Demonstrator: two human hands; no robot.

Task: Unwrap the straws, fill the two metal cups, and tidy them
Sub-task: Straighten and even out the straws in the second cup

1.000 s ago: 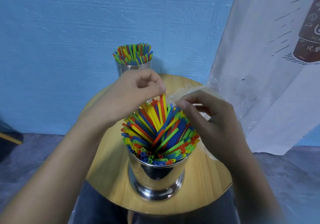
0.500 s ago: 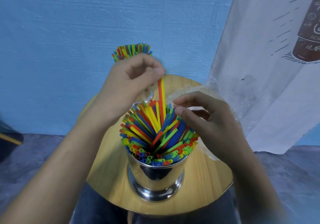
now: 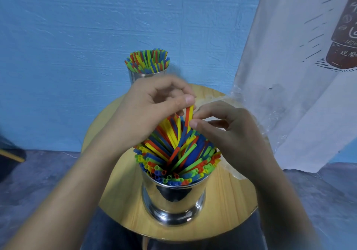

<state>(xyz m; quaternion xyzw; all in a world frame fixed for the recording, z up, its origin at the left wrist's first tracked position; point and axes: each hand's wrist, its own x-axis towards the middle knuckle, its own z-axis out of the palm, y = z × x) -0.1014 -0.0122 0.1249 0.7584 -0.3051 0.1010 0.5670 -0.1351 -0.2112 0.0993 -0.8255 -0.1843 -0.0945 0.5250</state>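
Straws (image 3: 188, 118): two pinched in left grip (image 3: 152, 110); right grip (image 3: 228, 134) unclear. A crooked push could buckle them or topple the cup (image 3: 173, 197).

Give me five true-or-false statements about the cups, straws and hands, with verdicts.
The near cup and far cup both hold straws. True.
The left hand pinches the red and yellow straws above the near cup. True.
The far cup lies tipped over. False: it stands upright.
The table is square. False: it is round.
The right hand rests flat on the table. False: its curled fingers meet the raised straws.
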